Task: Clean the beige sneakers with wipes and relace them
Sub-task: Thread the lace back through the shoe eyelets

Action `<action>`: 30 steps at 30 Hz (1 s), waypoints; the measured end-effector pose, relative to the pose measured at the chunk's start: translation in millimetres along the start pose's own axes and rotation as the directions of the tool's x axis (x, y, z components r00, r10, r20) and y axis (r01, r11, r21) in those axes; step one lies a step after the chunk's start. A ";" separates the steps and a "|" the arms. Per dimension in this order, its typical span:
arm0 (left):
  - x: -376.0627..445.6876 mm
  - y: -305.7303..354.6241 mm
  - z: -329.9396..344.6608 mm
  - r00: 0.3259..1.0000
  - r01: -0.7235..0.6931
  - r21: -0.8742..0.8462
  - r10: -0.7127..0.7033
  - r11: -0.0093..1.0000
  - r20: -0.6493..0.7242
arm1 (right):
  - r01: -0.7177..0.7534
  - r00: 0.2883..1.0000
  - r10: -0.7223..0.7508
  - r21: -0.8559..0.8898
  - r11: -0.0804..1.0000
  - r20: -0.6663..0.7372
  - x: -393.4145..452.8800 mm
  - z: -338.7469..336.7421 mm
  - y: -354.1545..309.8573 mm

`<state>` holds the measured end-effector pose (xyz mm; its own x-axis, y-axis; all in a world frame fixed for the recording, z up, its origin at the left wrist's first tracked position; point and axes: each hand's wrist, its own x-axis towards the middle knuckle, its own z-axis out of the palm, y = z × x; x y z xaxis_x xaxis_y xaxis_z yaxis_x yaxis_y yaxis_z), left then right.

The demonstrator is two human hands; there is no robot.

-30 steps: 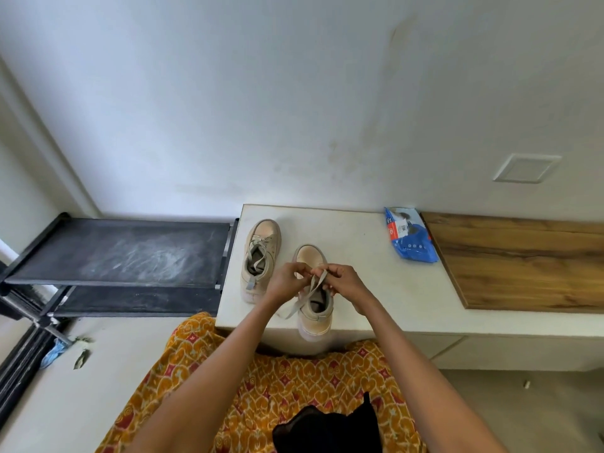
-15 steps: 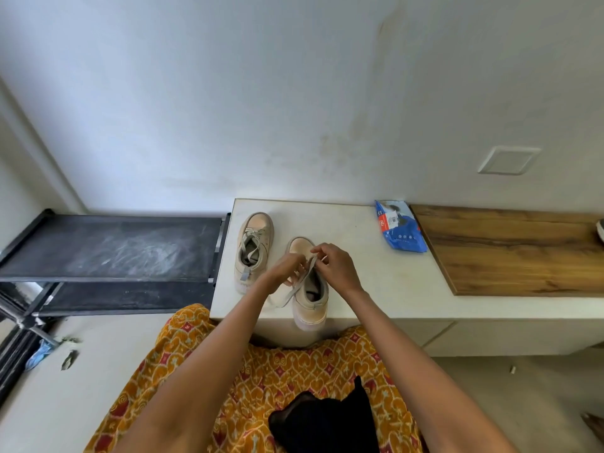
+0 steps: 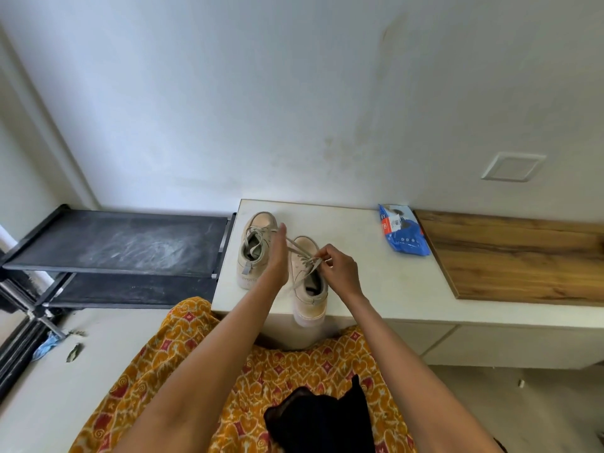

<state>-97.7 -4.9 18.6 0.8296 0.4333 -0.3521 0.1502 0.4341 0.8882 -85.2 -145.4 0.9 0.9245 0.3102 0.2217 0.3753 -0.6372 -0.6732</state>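
Note:
Two beige sneakers stand on a white bench top (image 3: 353,237), toes toward the wall. The left sneaker (image 3: 253,246) is laced. The right sneaker (image 3: 310,289) overhangs the front edge with its heel. My left hand (image 3: 277,256) is between the two shoes, pulling one end of the grey lace (image 3: 295,246) up and to the left. My right hand (image 3: 336,266) pinches the other part of the lace over the right sneaker's tongue. A blue pack of wipes (image 3: 403,235) lies at the back right of the bench.
A wooden board (image 3: 523,256) covers the bench to the right. A black metal rack (image 3: 121,246) stands low on the left. My orange patterned clothing (image 3: 261,371) is below the bench edge. Bits of litter (image 3: 73,351) lie on the floor at left.
My left hand has drawn away from my right hand, up and to the left, stretching the lace out. My right hand stays over the right sneaker.

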 end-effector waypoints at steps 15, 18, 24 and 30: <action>11.9 -3.1 -43.6 0.862 -0.499 0.783 0.123 0.372 0.491 | -0.299 0.901 0.432 0.681 0.669 -0.029 1.8 -13.1 14.6; 12.7 -7.0 -53.5 0.883 -0.467 0.828 0.122 0.311 0.452 | -0.343 0.822 0.569 0.788 0.512 -0.013 -2.0 -15.0 22.9; 8.9 -1.9 -48.5 0.890 -0.449 0.868 0.191 0.213 0.414 | -0.297 0.761 0.647 0.867 0.400 -0.038 11.1 -42.8 30.1; -5.3 1.0 -17.2 0.934 -0.301 0.950 0.179 -0.080 0.311 | -0.308 0.950 0.305 0.049 0.950 0.068 12.2 -45.6 39.6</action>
<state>-111.2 6.9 16.4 0.9684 0.2366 -0.0783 0.2492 -0.9158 0.3150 -56.0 -199.0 9.1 0.9880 0.1486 -0.0427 0.0681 -0.6663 -0.7426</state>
